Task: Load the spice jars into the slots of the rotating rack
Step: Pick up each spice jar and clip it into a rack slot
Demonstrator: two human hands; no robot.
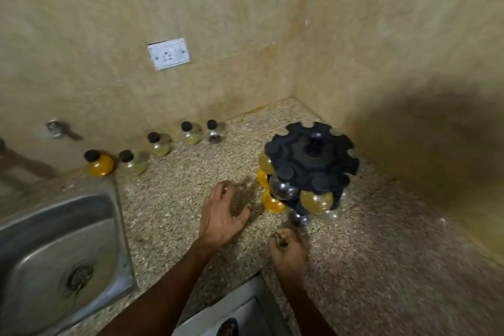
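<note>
Along the back wall, at 10 to 11 o'clock from the rotating rack (312, 163), five spice jars stand upright in a loose row on the speckled counter (174, 199): an orange-filled jar (98, 163) nearest the steel sink (54, 248), then three pale-filled jars (133, 163) (158, 144) (191, 133), then a dark-filled jar (215, 131) at the far end. Each one's long axis is vertical, black cap up, round belly down. The rack sits in the corner with several jars already hanging in its notched black tiers, caps seated in the slots; some notches at its 12 to 3 o'clock rim look empty. Left hand (222, 215) is spread wide over the counter at the rack's 8 o'clock, holding nothing. Right hand (287, 249) is curled at the rack's 6 o'clock, just below a low dark jar (298, 218); motion blur, so I can't tell whether it grips anything. Handling guess: the jars look like clear glass or hard plastic (can't tell which), so rigid, smooth, likely slippery on the belly, breakable if glass, and light. Best hold is probably at the neck just under the cap, keeping the jar vertical so the neck slides sideways into a notch. The rack probably spins freely, so steady it with the other hand.
</note>
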